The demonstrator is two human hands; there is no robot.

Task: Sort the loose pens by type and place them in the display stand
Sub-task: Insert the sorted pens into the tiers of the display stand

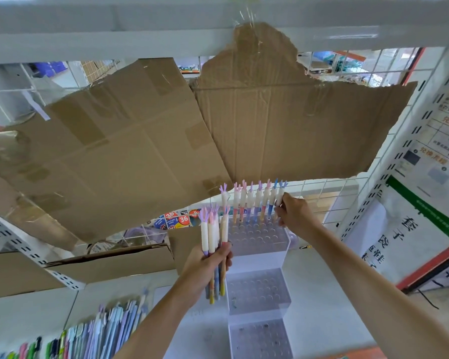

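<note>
Loose pens [94, 332] lie on the counter at lower left. The left hand [205, 265] has its fingers wrapped around a bundle of antler-topped pens [214, 237]. The right hand's [294, 215] fingers pinch the rightmost pen [280, 196] in the display stand's [257, 288] top row.

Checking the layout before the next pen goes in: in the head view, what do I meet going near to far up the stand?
Empty bottom tier → empty middle tier → top tier → pen row along its back, right hand at its end.

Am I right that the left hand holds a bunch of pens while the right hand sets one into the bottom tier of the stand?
Not quite: the head view shows the right hand setting its pen into the top tier of the stand. The left hand does hold a bunch.
</note>
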